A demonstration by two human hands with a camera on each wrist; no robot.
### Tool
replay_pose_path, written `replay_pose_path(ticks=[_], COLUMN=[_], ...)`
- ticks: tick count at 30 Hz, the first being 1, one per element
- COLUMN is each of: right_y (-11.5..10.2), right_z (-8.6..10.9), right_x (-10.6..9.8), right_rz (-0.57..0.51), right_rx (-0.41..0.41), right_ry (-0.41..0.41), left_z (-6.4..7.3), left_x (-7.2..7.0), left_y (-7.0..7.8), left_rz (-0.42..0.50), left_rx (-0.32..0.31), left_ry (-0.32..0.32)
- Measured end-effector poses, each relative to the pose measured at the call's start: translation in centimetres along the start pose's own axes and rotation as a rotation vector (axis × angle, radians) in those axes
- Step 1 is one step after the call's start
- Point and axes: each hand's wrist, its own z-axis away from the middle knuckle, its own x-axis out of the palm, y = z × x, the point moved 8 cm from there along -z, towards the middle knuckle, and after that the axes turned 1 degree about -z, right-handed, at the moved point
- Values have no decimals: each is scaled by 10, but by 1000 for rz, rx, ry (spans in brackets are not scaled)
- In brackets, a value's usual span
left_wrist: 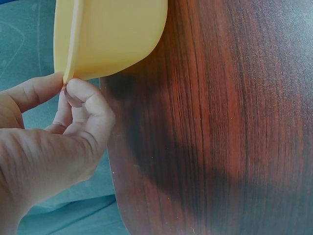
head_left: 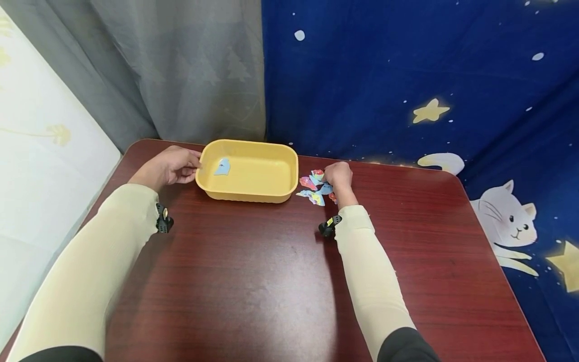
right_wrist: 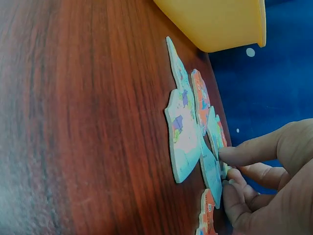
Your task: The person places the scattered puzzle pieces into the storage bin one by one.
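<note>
My left hand (head_left: 171, 166) pinches the left end rim of a yellow plastic basin (head_left: 246, 195); the left wrist view shows thumb and forefinger on that rim (left_wrist: 73, 44). One light-blue puzzle piece (head_left: 222, 167) lies inside the basin, toward its left end. Right of the basin, several flat, colourful puzzle pieces (head_left: 312, 196) lie loosely together on the table. My right hand (head_left: 339, 176) is at the far right side of this group. In the right wrist view its thumb and curled fingers (right_wrist: 234, 155) pinch the edge of a puzzle piece (right_wrist: 215, 132), partly hidden by the hand.
The dark red wooden table (head_left: 235, 271) has rounded corners. A grey curtain (head_left: 194, 75) and a blue curtain (head_left: 362, 75) with stars and a cat hang close behind its far edge. At left stands a white patterned surface (head_left: 40, 136).
</note>
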Motion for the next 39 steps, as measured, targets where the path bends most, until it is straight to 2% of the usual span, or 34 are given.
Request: replay_pose_path(ticks=[12,21,28,35,39], right_y=[4,13,7,-6,-11], right_z=[-1,-11,-16,-12,-10], right_x=[-1,7,4,-1,0], right_rz=[-129,-484,-586,-591,-620], right_rx=[88,172,102,12,-5], right_ry=[-77,-223,-269,-342,-405], left_z=[-2,-2,-3,-3,-3], left_x=[-1,-1,0,0,-1], left_y=[-1,0,0,0,-1], left_rz=[3,1,3,0,-2], left_rx=[14,9,7,5,5], left_ry=[6,10,5,4,6])
